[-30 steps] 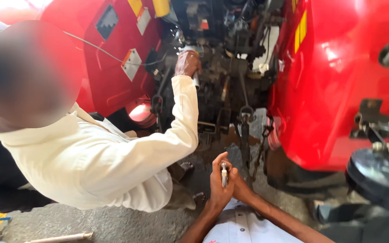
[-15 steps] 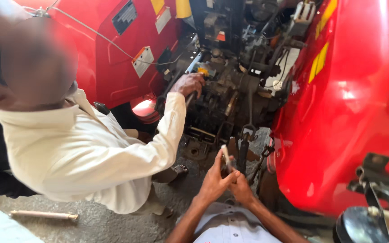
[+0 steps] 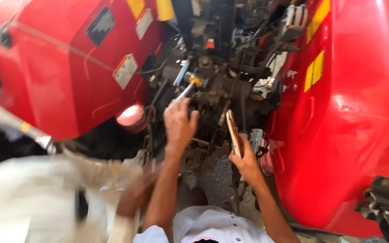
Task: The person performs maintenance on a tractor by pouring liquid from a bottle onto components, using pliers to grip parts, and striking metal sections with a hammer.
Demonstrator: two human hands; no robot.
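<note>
The left hand (image 3: 179,123) is closed around a slim grey metal rod (image 3: 186,90), steadying its tip against the dark greasy engine block (image 3: 221,90). Just right of the block, the right hand (image 3: 247,163) clamps a thin flat phone (image 3: 233,133) edge-on, probably to light the work.

Gritty grey concrete floor (image 3: 217,173), sunlit, betw. 2 red tractor fenders (image 3: 352,112).

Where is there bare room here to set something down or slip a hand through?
Bare ground shows between the left hand and the right hand, which holds a flat slim thing. Above, the dark linkage between the red fenders is crowded; a co-worker's pale shirt fills the lower left.
</note>
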